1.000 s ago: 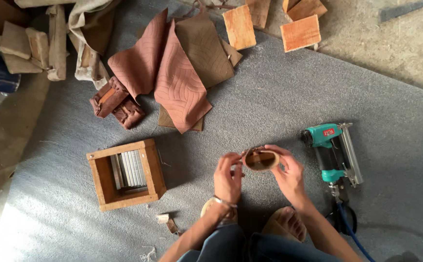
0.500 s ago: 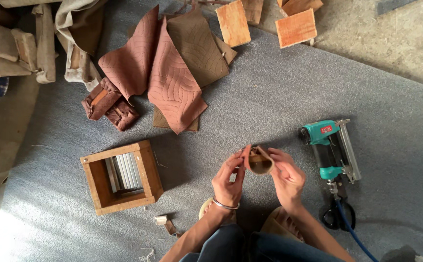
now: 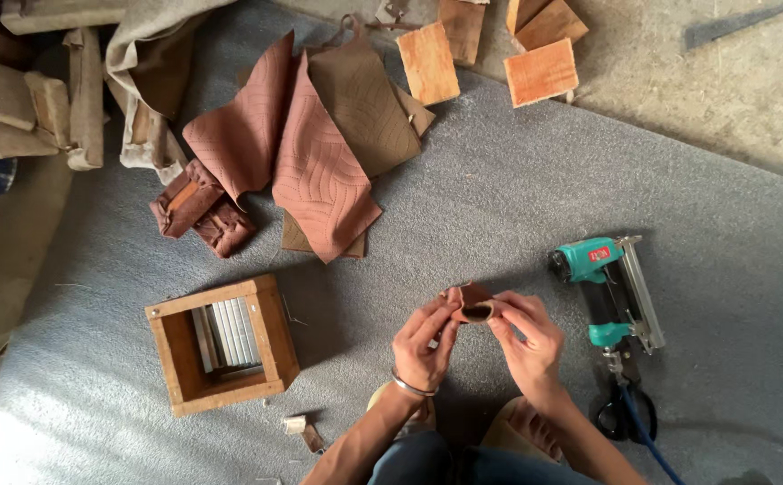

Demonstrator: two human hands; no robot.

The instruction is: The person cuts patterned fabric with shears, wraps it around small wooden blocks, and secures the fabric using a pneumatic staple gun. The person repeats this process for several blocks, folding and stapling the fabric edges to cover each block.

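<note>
Grey carpet (image 3: 517, 207) covers the floor in the head view, with bare concrete along its far edge. Both hands meet over it: the left hand (image 3: 423, 341) and the right hand (image 3: 526, 337) pinch a small brown leather piece (image 3: 474, 304) between thumbs and fingertips, fingers curled narrow around it, its dark open end facing the camera. It looks partly shaped — rolled or folded, not yet fastened, as far as can be told. Just right of the right fingers lies a teal pneumatic stapler (image 3: 609, 292), untouched. Left of the left fingers stands an open wooden box (image 3: 222, 355) holding strips of staples. Beyond the fingertips lie quilted leather sheets (image 3: 319, 153) and wooden blocks (image 3: 539, 72) — unused stock.
</note>
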